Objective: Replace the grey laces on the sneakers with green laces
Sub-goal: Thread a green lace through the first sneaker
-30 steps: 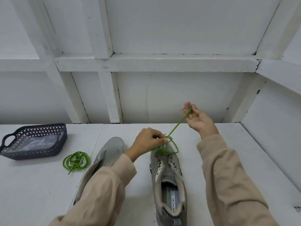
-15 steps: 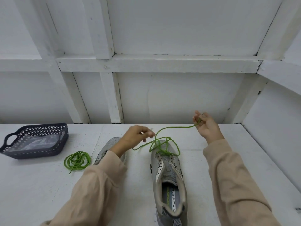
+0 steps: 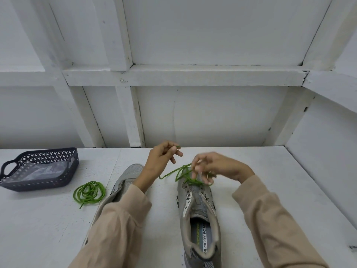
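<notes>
A grey sneaker point(image 3: 201, 213) lies on the white table with its toe away from me. A green lace point(image 3: 181, 172) loops over its toe end and front eyelets. My left hand point(image 3: 162, 161) is raised left of the toe and pinches one end of this lace. My right hand point(image 3: 214, 167) hovers over the toe, blurred, its fingers curled down among the lace loops. A second grey sneaker point(image 3: 125, 180) lies to the left, mostly hidden under my left sleeve. A coiled green lace point(image 3: 89, 192) rests on the table further left.
A dark perforated basket point(image 3: 11, 185) with a clear bag inside stands at the far left. White wall panels and beams rise behind the table point(image 3: 270, 171), and a side wall closes it off on the right.
My right hand has swung from the far right down and left to the shoe's toe. My left hand has risen slightly with its lace end, and the lace has gone slack.
</notes>
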A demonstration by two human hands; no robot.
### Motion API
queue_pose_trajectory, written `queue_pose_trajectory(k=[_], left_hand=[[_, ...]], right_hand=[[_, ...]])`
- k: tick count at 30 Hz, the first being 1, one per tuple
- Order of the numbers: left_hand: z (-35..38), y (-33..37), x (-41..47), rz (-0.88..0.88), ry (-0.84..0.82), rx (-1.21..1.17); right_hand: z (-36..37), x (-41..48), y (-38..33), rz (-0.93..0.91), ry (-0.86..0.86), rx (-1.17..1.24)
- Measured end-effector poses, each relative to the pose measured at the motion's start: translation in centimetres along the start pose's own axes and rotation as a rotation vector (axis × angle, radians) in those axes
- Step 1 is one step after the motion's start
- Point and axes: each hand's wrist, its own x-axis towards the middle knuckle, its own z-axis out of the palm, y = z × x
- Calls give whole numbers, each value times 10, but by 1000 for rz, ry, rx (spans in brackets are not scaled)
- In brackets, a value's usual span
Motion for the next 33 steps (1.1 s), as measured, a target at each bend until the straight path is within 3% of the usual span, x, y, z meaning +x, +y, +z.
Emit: queue_pose_trajectory(k=[2,4,6,9,11,15,18,20,28,33], left_hand=[[-1,-1,-1,5,55,-32],[-5,3,0,40,140,-48],[-10,10,1,75,222,-24],[-15,12,3,31,253,72],[-14,5,4,-50,218,119],[-2,-17,1,-198,13,281],[15,-31,-3,-232,-185,398],[27,-39,-5,-186,-212,484],[34,-47,5,-84,-12,659],[19,-26,18,-36,237,452]], right_hand=[[3,1,9,153,-168,-143],[-1,5,15,263,-94,-209],[-9,12,19,315,167,-262],[-20,24,24,354,640,-620],[-20,30,25,263,763,-591],[-4,33,18,211,623,-331],[6,34,23,265,511,-359],[11,36,29,259,490,-373],[16,34,34,136,574,-291],[11,29,35,38,691,-201]])
